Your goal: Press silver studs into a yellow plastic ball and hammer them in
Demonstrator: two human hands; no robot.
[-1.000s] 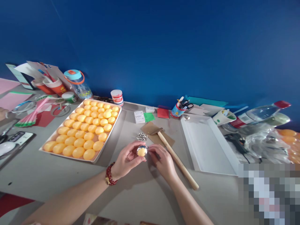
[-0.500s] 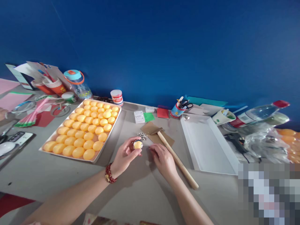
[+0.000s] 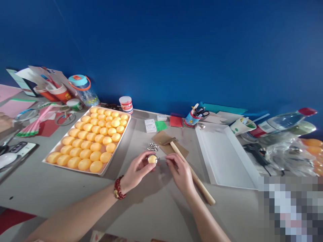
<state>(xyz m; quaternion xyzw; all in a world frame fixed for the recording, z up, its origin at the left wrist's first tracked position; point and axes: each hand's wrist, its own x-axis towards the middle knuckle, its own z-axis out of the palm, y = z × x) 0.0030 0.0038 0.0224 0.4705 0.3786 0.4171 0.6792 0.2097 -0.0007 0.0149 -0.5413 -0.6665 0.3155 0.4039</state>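
A small round piece (image 3: 152, 159) with a pale yellow face and a silvery, beaded-looking rim is pinched between the thumb and fingers of my left hand (image 3: 138, 168). Just right of it, apart from it, my right hand (image 3: 179, 171) has thumb and fingertips drawn together; whatever may be between them is too small to make out. A little heap of shiny silver beads or bells (image 3: 153, 147) lies beyond my left fingers. A hammer (image 3: 193, 171) with a wooden handle rests beside my right hand, its head on a brown sheet (image 3: 159, 137).
On the left stands a shallow box (image 3: 101, 174) of orange balls; on the right, a white tray (image 3: 227, 154). Behind are small white boxes (image 3: 150, 126), a pen cup (image 3: 191, 119) and a tub (image 3: 126, 105). Another person's hand (image 3: 5, 122) shows at the left edge.
My left hand has shifted slightly right and down with the round piece. My right hand has moved a little to the right, its fingertips still drawn together.
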